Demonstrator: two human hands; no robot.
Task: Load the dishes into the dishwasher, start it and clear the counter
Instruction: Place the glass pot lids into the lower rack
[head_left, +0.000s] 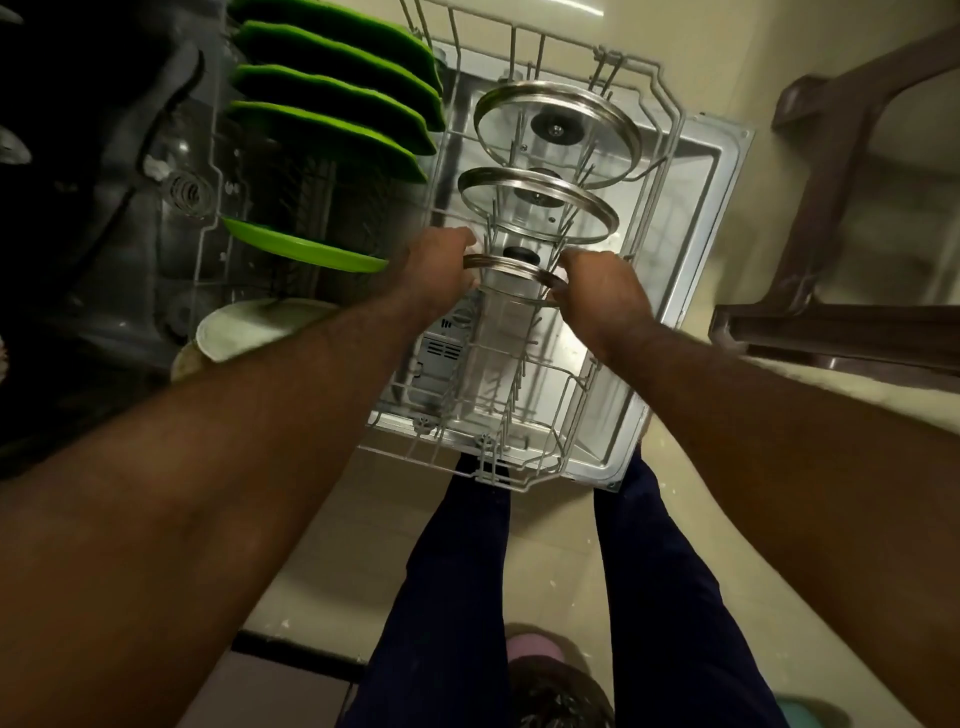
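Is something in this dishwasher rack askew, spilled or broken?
Nothing looks spilled or broken. The only oddity: the nearest green plate sits apart from the other four, with a wide gap between, and seems to lean flatter.

One wide-angle camera on the person's head looks steeply down and slightly forward, along both bare forearms. It is close: the left hand (441, 265) and right hand (597, 283), on a steel-rimmed round glass lid (514, 270), sit mid-frame over the grey wire dishwasher rack (488, 467). The person's dark-trousered legs (457, 571) fill the near edge above the beige floor (322, 545); straight lines bow outward.
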